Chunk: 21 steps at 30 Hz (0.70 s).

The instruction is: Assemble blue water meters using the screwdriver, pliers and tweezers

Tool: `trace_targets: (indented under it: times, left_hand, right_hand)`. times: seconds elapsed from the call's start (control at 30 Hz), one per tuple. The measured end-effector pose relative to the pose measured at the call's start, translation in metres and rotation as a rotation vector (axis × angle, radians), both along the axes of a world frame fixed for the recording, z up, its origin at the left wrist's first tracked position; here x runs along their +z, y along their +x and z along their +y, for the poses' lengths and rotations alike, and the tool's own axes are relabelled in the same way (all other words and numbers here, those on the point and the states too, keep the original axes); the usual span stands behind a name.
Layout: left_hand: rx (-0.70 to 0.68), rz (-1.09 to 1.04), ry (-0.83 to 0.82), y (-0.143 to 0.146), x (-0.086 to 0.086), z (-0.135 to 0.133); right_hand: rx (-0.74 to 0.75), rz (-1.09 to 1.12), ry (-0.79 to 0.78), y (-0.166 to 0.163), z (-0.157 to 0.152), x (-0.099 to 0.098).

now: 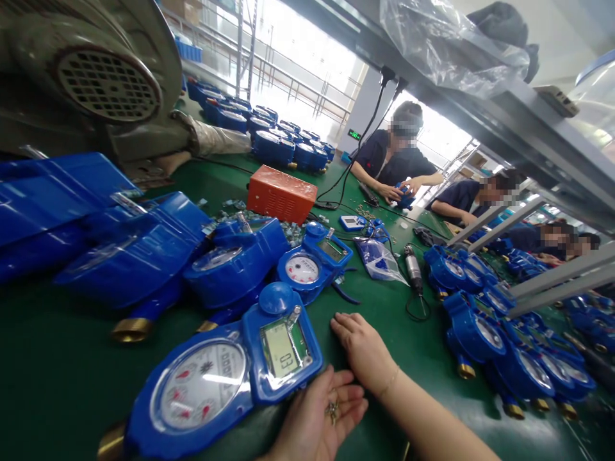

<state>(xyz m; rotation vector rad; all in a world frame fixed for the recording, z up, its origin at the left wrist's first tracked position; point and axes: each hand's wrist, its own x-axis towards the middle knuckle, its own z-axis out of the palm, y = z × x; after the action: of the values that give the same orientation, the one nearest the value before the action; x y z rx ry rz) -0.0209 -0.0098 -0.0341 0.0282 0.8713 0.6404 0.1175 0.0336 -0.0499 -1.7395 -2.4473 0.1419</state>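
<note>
My left hand (319,416) is palm up with its fingers curled, cradling several small brass-coloured screws (332,412). Its thumb lies by the edge of a blue water meter (202,384), which has a round dial, a lit display and a raised blue cap. Just above the left hand, my right hand (362,352) rests palm down on the green tabletop (384,320), fingers stretched out. Nothing shows in it, though its underside is hidden. A second blue meter (302,269) lies beyond the nearest one.
More blue meters (235,262) crowd the left, with others (475,326) at right. An orange metal box (281,194), a large blower (106,83), a plastic bag (379,259) and an electric screwdriver (413,269) stand or lie farther back. A co-worker (384,160) handles a blue part opposite.
</note>
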Motion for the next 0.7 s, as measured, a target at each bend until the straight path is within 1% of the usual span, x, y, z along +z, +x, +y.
trace_targets:
  times: [0.2, 0.37, 0.43, 0.5, 0.6, 0.7]
  left_hand:
    - [0.012, 0.004, 0.04, 0.0, -0.003, -0.003]
    - [-0.004, 0.049, 0.055, 0.0, 0.007, -0.002]
    - [-0.007, 0.061, 0.06, 0.0, 0.011, -0.002]
    - [-0.006, 0.068, 0.062, 0.001, 0.012, -0.001]
    - [-0.001, 0.064, 0.054, 0.001, 0.011, 0.0]
    - [0.03, -0.004, 0.058, 0.002, 0.006, 0.0]
  right_hand:
    - [-0.068, 0.029, 0.036, 0.013, -0.007, 0.005]
    - [-0.13, 0.107, 0.02, 0.02, -0.003, 0.003]
    - [-0.153, 0.162, 0.007, 0.023, 0.0, 0.007]
    - [-0.181, 0.228, -0.002, 0.023, -0.003, 0.016]
    - [-0.196, 0.323, -0.023, 0.015, -0.023, 0.039]
    - [-0.125, 0.384, -0.104, -0.003, -0.05, 0.057]
